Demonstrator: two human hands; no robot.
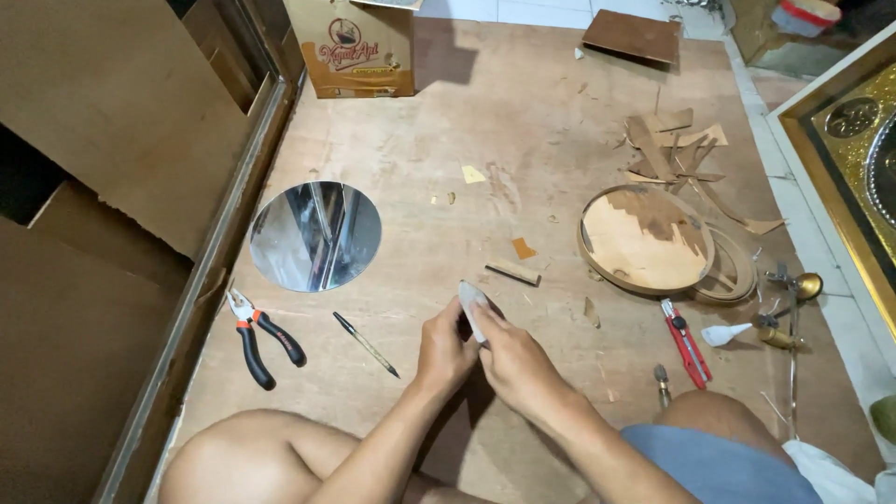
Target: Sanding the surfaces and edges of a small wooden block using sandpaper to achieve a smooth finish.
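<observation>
Pinching pale flat piece [472,308], both hands: left hand [446,350] | right hand [513,359] | lower edge hidden by fingers

Head camera looks steeply down, close overhead.

Evenly and softly lit from overhead, warm in tone, across the plywood floor [523,140]. Bright, washed reflections with pale streaks in the round mirror [315,236]. Left of the mirror, dim and murky between the brown boards. Far right of the mirror, small highlights on a gilded frame [845,140]. Below and right of the mirror, a soft dark shadow under the joined hands, left hand [446,347] and right hand [515,359]. Sharp mid-frame; slight wide-angle bending toward the edges.
</observation>
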